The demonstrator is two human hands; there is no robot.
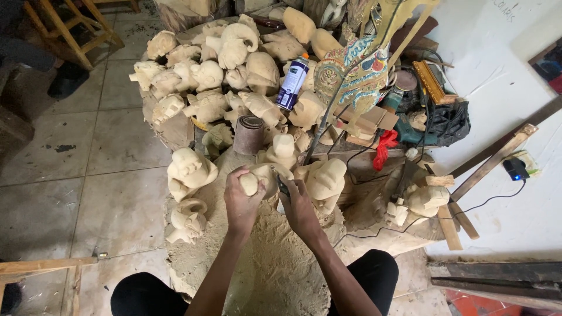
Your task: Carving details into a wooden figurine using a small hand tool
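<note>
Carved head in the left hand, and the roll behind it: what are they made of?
Carved head, gripped by the left hand: pale, unpainted, matte, likely raw wood, given the sawdust-like bed beneath. Roll: brown coiled sheet with a layered edge, probably sandpaper, though the grit is not visible.

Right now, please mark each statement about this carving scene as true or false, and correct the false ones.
1. The left hand grips a pale wooden carving. True.
2. The right hand is empty. False: it holds a dark tool against the carving.
3. A spray can stands among the carvings. True.
4. The sandpaper roll lies on the floor tiles. False: it stands on the work surface, behind the hands.
5. The painted puppet is plain bare wood. False: it is multicoloured.
</note>
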